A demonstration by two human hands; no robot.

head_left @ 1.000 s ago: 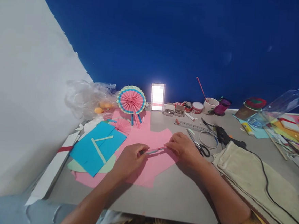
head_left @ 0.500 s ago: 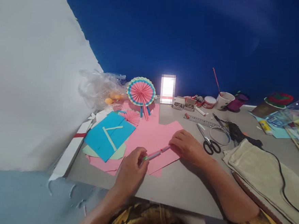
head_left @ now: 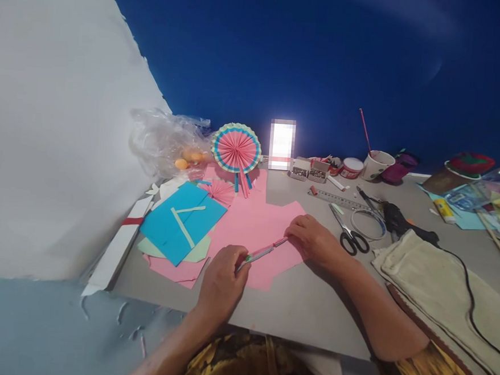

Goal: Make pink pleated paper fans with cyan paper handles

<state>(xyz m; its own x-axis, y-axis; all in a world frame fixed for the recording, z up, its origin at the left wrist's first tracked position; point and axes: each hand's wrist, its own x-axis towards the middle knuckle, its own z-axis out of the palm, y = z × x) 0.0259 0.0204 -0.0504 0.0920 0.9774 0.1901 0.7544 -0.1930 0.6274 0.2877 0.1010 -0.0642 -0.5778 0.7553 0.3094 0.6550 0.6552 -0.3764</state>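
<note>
A thin folded strip of pink, green and white paper (head_left: pixel 265 251) stretches between my two hands above a pink sheet (head_left: pixel 256 228) on the grey table. My left hand (head_left: pixel 221 282) pinches the strip's near end with closed fingers. My right hand (head_left: pixel 312 237) pinches its far end, knuckles resting on the pink sheet. A blue sheet (head_left: pixel 181 221) with pale strips lies to the left, over pale green paper.
A pink and blue pleated paper fan (head_left: pixel 236 148) stands at the back by a plastic bag (head_left: pixel 167 142). Scissors (head_left: pixel 347 233), a ruler (head_left: pixel 338 202), a wire ring, a glue gun (head_left: pixel 397 220) with cord, staple boxes and cups lie right. Folded cloth (head_left: pixel 439 298) fills the right side.
My left hand pulled back toward me with the strip, so the strip now slants between the hands. The view also shifted left.
</note>
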